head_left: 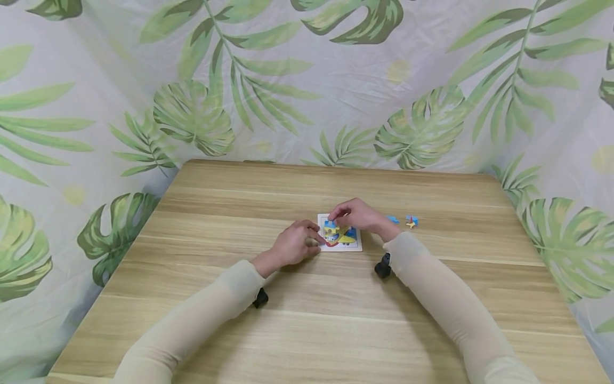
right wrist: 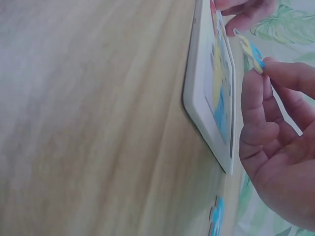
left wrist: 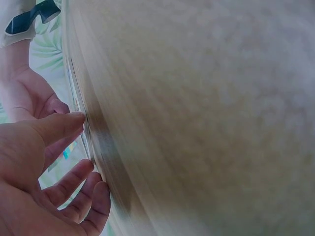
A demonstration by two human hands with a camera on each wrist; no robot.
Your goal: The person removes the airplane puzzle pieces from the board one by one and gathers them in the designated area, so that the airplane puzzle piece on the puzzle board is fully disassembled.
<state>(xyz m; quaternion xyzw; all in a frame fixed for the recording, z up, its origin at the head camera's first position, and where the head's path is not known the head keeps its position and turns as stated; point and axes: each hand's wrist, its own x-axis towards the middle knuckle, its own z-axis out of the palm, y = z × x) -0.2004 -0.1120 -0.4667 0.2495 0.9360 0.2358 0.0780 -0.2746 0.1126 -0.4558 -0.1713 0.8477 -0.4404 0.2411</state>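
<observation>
A small white-framed jigsaw puzzle (head_left: pixel 356 247) lies flat, its picture of a yellow and blue aeroplane with a red mouth partly filled in. Above its upper part, my right hand (head_left: pixel 357 214) pinches a yellow and blue puzzle piece (right wrist: pixel 251 51) between thumb and fingertips. That piece is tilted and raised off the board in the right wrist view. At the board's left side, my left hand (head_left: pixel 293 242) rests with loosely bent fingers, fingertips at the frame's edge. The left wrist view shows its thumb (left wrist: pixel 64 123) stretched out and nothing gripped.
Right of the board, behind my right wrist, lie two loose pieces: a blue one (head_left: pixel 393 219) and a blue one with red and yellow (head_left: pixel 412 222). Wood-grain tabletop (head_left: pixel 316 320) surrounds them. A leaf-print cloth (head_left: pixel 288 80) hangs behind the table. Black devices (head_left: pixel 382 266) sit under both wrists.
</observation>
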